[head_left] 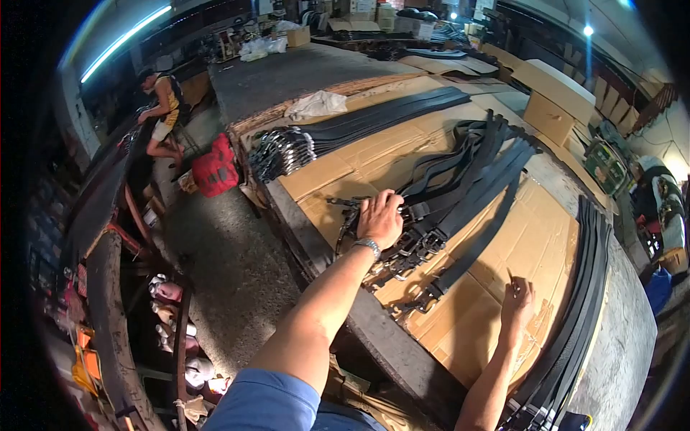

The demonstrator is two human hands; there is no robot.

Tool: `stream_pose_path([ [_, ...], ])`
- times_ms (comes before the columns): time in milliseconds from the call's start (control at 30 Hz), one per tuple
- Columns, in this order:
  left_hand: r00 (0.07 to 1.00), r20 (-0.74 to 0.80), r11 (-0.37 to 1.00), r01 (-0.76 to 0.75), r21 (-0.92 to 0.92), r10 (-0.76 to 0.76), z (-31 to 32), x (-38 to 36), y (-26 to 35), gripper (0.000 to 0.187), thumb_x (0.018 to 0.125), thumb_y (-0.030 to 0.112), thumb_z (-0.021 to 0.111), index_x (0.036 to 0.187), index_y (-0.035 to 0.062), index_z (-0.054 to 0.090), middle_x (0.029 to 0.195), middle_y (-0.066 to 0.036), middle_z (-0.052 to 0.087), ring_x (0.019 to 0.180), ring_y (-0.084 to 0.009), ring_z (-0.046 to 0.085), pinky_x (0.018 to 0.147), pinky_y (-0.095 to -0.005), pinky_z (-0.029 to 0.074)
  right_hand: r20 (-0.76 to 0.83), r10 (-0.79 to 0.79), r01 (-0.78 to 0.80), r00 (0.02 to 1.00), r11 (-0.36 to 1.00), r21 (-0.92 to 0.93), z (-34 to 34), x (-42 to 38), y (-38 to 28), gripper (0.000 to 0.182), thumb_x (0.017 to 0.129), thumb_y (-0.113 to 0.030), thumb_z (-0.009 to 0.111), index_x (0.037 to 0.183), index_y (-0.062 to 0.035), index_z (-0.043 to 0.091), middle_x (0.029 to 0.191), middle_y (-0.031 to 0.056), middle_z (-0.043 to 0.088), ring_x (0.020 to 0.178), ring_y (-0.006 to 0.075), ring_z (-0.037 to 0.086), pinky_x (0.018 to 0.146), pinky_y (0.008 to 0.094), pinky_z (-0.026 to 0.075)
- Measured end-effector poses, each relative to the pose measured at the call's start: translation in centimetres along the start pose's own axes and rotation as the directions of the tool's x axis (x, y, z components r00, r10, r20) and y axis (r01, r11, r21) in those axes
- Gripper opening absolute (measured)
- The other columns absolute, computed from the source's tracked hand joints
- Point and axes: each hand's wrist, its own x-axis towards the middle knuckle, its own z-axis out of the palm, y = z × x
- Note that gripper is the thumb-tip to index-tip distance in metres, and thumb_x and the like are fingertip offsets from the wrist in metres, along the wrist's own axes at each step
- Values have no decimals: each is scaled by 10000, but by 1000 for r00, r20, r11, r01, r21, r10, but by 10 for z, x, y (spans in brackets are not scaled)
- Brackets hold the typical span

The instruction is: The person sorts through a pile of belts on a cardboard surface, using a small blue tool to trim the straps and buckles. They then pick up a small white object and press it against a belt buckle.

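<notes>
The left hand (379, 218), a metal watch on its wrist, lies palm down with fingers curled over the buckle ends of a heap of black leather belts (460, 194) in the middle of the workbench; whether the fingers actually pinch a strap cannot be told from this angle. These belts are dark and matte, their straps fanning away up and to the right in loose overlapping bands, while their silver metal buckles (410, 251) crowd together near the bench's front edge, just below the hand. The right hand (517, 298) rests further right on the flattened cardboard sheets (532, 244) that cover the bench, its fingers closed narrowly around a small thin object that is too small to identify. 1 belt runs diagonally between the 2 hands, its buckle near the bench edge. Farther back lies a second, neatly aligned row of belts (374, 122) with shiny buckles bunched at its left end, and a white cloth (316, 105) beside it. A third bundle of straps (575, 316) curves along the right side of the cardboard. A cardboard box (557, 100) stands at the far right. Across the aisle, well apart, another person (164, 111) bends over a bench, near a red bag (214, 169) on the floor.
</notes>
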Motion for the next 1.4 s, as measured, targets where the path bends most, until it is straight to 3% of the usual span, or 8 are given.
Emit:
stream_pose_path([
  [233, 1000, 31, 1000, -1, 27, 0, -1, 1, 0, 314, 880, 140, 598, 1192, 165, 576, 1308, -83, 534, 1256, -263, 495, 1050, -449, 350, -7, 71, -69, 997, 985, 159, -16, 3, -18, 161, 847, -69, 710, 1006, -70, 731, 961, 142, 684, 955, 347, 648, 829, 446, 520],
  [300, 999, 42, 1000, -1, 31, 0, -1, 3, 3, 320, 880, 140, 599, 1198, 166, 572, 1310, -82, 532, 1254, -264, 495, 1047, -449, 350, -39, -62, 60, 997, 996, -63, -1, -6, -1, 151, 872, -33, 670, 1014, -58, 716, 965, 145, 677, 940, 352, 639, 806, 439, 512],
  [733, 1000, 25, 998, -20, 58, 19, 4, 3, -2, 327, 871, 150, 606, 1196, 168, 571, 1334, -73, 522, 1271, -263, 487, 1062, -443, 340, -48, 69, -68, 996, 997, 24, -4, -7, -5, 333, 880, -17, 664, 1209, -64, 643, 1016, 175, 678, 955, 369, 643, 850, 456, 520],
  [867, 999, 21, 997, -32, 68, 30, 6, 3, -3, 322, 873, 156, 605, 1193, 173, 570, 1338, -74, 525, 1269, -262, 489, 1065, -444, 334, -42, 20, -20, 999, 1000, -11, 10, -13, 10, 393, 866, -30, 676, 1251, -93, 627, 1046, 172, 669, 1004, 388, 626, 893, 474, 495],
  [967, 999, 30, 996, -23, 83, 21, 5, 3, -2, 333, 873, 161, 600, 1204, 176, 571, 1350, -75, 522, 1278, -265, 485, 1070, -440, 333, -41, 37, -36, 998, 998, 42, 6, -14, 12, 406, 873, -23, 673, 1270, -82, 616, 1014, 171, 667, 957, 373, 636, 863, 456, 509],
  [1067, 999, 43, 996, -17, 88, 13, 5, 4, 0, 340, 871, 161, 600, 1209, 178, 570, 1346, -75, 523, 1280, -265, 483, 1070, -440, 332, 3, 227, -220, 974, 939, 263, -5, -3, 5, 448, 873, 13, 683, 1305, -63, 590, 928, 167, 657, 818, 302, 648, 731, 410, 525],
  [1200, 1000, 23, 998, -17, 65, 15, 5, 4, -2, 324, 862, 152, 604, 1183, 164, 570, 1336, -86, 524, 1281, -280, 480, 1061, -453, 343, -173, 83, -31, 981, 959, 282, -46, 17, -23, 342, 846, -10, 762, 1142, -82, 607, 874, 113, 695, 762, 211, 677, 633, 354, 518],
  [1400, 998, 57, 999, -4, 44, 1, 1, 4, 1, 337, 858, 146, 613, 1189, 172, 558, 1318, -68, 519, 1277, -262, 478, 1053, -442, 337, -154, 125, -95, 980, 977, 190, -82, 16, -72, 346, 892, -30, 720, 1219, -57, 611, 820, 92, 654, 741, 187, 613, 676, 348, 494],
])
